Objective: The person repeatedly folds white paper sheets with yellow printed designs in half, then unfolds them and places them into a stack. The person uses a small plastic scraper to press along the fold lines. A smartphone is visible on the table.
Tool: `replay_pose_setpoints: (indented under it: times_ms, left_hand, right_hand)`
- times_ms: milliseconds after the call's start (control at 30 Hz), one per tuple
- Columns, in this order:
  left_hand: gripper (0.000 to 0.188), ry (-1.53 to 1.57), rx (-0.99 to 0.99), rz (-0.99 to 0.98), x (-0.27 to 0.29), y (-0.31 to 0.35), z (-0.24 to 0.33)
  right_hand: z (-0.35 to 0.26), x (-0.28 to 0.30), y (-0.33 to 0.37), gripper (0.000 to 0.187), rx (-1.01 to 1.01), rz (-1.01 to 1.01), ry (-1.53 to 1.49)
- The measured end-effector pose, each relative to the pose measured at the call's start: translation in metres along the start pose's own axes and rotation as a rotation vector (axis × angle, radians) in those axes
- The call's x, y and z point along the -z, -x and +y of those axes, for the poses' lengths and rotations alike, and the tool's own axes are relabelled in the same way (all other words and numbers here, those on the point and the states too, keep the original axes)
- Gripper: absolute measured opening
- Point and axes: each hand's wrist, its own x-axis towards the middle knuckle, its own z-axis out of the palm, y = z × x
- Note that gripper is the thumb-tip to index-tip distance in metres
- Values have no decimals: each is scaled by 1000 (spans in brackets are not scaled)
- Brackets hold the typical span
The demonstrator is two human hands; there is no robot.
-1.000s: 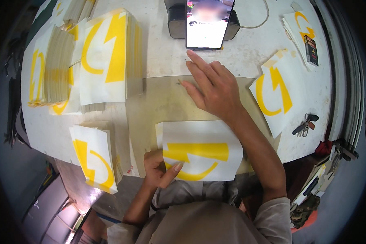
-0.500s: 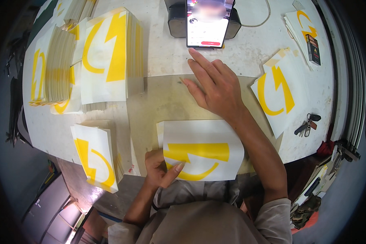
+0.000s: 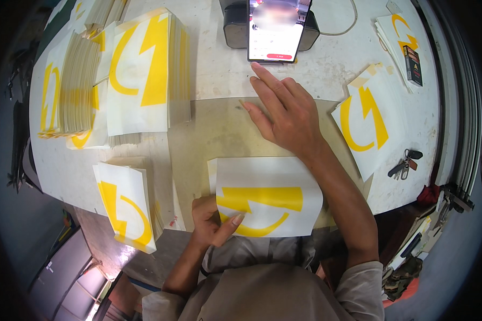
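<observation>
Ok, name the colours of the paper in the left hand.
The paper in the left hand is white with yellow shapes, best seen in the head view.

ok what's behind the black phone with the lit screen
Dark, rounded casing shows on both sides of the black rectangular phone; the middle is covered, so whether it joins there can't be seen.
</observation>
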Motion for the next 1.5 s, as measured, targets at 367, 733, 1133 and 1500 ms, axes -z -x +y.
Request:
replay_pose_setpoints:
  times_ms: [367, 733, 1133, 1500]
  left_hand:
    - [19, 7, 12, -11, 0, -2, 3]
    - [17, -21, 16, 16, -4, -3, 6]
    - [15, -4, -1, -11, -2, -1, 4]
    - [16, -27, 11, -2, -2, -2, 5]
  right_hand:
    - [0, -1, 1, 39, 4, 16, -13]
    - [29, 14, -35, 38, 24, 251, -25]
    - [34, 8, -41, 37, 21, 256, 20]
    - [35, 9, -41, 39, 20, 260, 24]
